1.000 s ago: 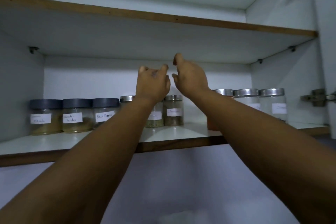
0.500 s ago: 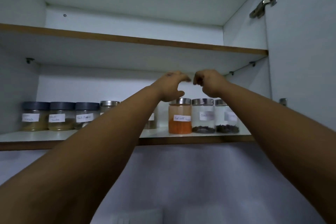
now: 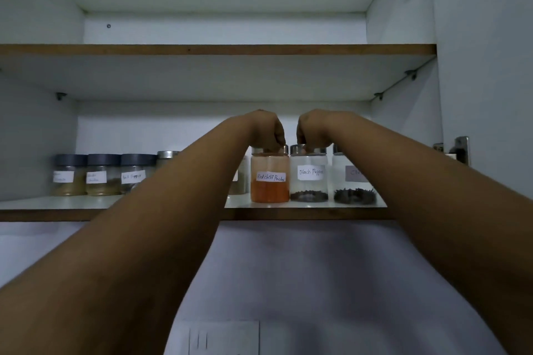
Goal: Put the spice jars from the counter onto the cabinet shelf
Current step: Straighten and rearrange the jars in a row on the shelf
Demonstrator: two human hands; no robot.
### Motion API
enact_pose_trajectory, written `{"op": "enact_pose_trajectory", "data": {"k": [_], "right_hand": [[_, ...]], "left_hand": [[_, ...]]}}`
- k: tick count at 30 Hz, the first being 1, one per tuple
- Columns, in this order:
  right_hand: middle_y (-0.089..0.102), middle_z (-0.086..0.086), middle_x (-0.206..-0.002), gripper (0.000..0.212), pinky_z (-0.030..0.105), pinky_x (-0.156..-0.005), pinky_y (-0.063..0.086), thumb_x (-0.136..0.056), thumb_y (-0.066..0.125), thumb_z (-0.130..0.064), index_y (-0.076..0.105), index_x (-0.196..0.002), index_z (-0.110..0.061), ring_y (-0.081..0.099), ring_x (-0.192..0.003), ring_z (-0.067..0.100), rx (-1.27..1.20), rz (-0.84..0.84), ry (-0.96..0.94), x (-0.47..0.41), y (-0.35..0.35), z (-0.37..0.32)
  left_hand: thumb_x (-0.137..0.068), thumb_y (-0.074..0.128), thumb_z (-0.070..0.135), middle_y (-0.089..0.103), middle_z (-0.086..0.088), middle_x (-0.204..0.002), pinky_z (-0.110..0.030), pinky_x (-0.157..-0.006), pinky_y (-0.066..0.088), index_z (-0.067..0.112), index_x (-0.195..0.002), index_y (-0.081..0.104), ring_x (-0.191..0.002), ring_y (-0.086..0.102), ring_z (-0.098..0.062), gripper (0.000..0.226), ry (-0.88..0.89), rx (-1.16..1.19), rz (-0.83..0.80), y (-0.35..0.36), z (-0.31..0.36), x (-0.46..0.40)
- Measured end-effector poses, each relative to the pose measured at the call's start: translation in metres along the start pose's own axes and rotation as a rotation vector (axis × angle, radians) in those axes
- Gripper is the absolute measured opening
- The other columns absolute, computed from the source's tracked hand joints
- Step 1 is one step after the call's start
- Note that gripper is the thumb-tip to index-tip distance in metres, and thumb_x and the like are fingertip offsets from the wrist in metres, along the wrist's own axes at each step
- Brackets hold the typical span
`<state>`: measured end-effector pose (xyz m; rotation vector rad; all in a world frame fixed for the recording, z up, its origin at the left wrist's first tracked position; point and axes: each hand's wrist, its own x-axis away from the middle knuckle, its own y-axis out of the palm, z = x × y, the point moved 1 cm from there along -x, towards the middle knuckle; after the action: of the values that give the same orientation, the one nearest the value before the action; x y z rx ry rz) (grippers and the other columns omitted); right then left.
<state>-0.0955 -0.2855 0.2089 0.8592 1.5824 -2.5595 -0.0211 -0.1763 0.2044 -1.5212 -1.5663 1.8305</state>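
Two shelves (image 3: 202, 49), white cabinet (image 3: 403, 23)

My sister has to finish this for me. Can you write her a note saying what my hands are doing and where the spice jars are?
Left hand: fingers curled on the lid of the Red Chilli Powder jar.
Right hand: fingers curled on the lid of the Black Pepper jar.
Both jars stand on the lower shelf, side by side.
Done: these and the other jars in the row are shelved.
Left: let go; the counter is out of view, so check it for more.
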Motion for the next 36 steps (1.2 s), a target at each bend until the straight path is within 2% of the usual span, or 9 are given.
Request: {"op": "enact_pose_trajectory", "data": {"k": [3,5,11,16,19,23,28,36], "right_hand": [[0.067,0.006,-0.116,0.034,0.031,-0.086,0.051,-0.089,0.065,-0.018,0.065,-0.122,-0.011,0.061,-0.094,0.021,0.033,-0.028,-0.002,-0.020,0.005,-0.001],[0.065,0.007,-0.118,0.036,0.030,-0.081,0.048,-0.090,0.062,-0.016,0.063,-0.125,-0.010,0.059,-0.091,0.021,0.050,-0.030,-0.004,-0.033,0.014,-0.001],[0.062,0.009,-0.124,0.039,0.029,-0.085,0.048,-0.090,0.060,-0.008,0.059,-0.129,-0.008,0.060,-0.105,0.023,-0.004,-0.030,0.061,-0.083,0.049,-0.002],[0.063,0.008,-0.123,0.037,0.029,-0.083,0.049,-0.089,0.064,-0.014,0.062,-0.126,-0.009,0.059,-0.097,0.021,-0.019,-0.023,0.087,-0.117,0.069,-0.007],[0.061,0.008,-0.127,0.041,0.031,-0.090,0.050,-0.089,0.065,-0.015,0.060,-0.129,-0.011,0.059,-0.110,0.024,-0.030,-0.027,0.086,-0.129,0.074,-0.010],[0.060,0.007,-0.131,0.038,0.031,-0.094,0.048,-0.093,0.059,-0.018,0.060,-0.130,-0.012,0.058,-0.115,0.023,-0.065,0.007,0.078,-0.131,0.078,-0.006],[0.051,0.009,-0.141,0.036,0.029,-0.100,0.038,-0.102,0.048,-0.019,0.052,-0.137,-0.010,0.049,-0.127,0.025,-0.134,0.108,0.082,-0.120,0.096,-0.010],[0.054,0.013,-0.137,0.035,0.031,-0.101,0.041,-0.101,0.047,-0.013,0.052,-0.134,-0.004,0.052,-0.123,0.027,-0.155,0.068,0.134,-0.123,0.096,-0.016]], "left_hand": [[-0.087,0.067,0.007,0.065,0.000,-0.126,-0.025,-0.095,0.040,0.017,-0.124,0.066,-0.116,0.057,-0.017,0.039,-0.037,0.028,-0.070,0.002,-0.010,-0.008],[-0.086,0.068,0.006,0.064,-0.001,-0.127,-0.026,-0.100,0.040,0.016,-0.126,0.065,-0.118,0.057,-0.017,0.041,-0.049,0.043,-0.071,0.011,-0.018,-0.018],[-0.087,0.068,0.009,0.065,-0.001,-0.128,-0.026,-0.101,0.042,0.016,-0.126,0.065,-0.118,0.058,-0.017,0.040,-0.034,0.004,-0.048,0.042,-0.042,-0.060],[-0.089,0.065,0.010,0.063,-0.003,-0.129,-0.028,-0.101,0.043,0.018,-0.130,0.062,-0.119,0.056,-0.020,0.042,-0.039,-0.039,-0.055,0.066,-0.064,-0.089],[-0.091,0.064,0.014,0.062,-0.004,-0.131,-0.029,-0.101,0.043,0.017,-0.132,0.061,-0.120,0.055,-0.022,0.041,-0.013,-0.024,-0.037,0.073,-0.075,-0.095],[-0.091,0.065,0.014,0.064,-0.003,-0.128,-0.031,-0.100,0.046,0.017,-0.128,0.064,-0.117,0.057,-0.021,0.037,0.014,0.028,0.022,0.080,-0.082,-0.098],[-0.091,0.063,0.017,0.066,-0.003,-0.125,-0.029,-0.098,0.046,0.015,-0.125,0.066,-0.115,0.058,-0.020,0.034,0.040,0.004,0.110,0.090,-0.086,-0.096],[-0.092,0.062,0.016,0.069,-0.005,-0.120,-0.028,-0.095,0.047,0.012,-0.120,0.069,-0.111,0.061,-0.020,0.029,0.054,0.024,0.163,0.090,-0.087,-0.098]]}}
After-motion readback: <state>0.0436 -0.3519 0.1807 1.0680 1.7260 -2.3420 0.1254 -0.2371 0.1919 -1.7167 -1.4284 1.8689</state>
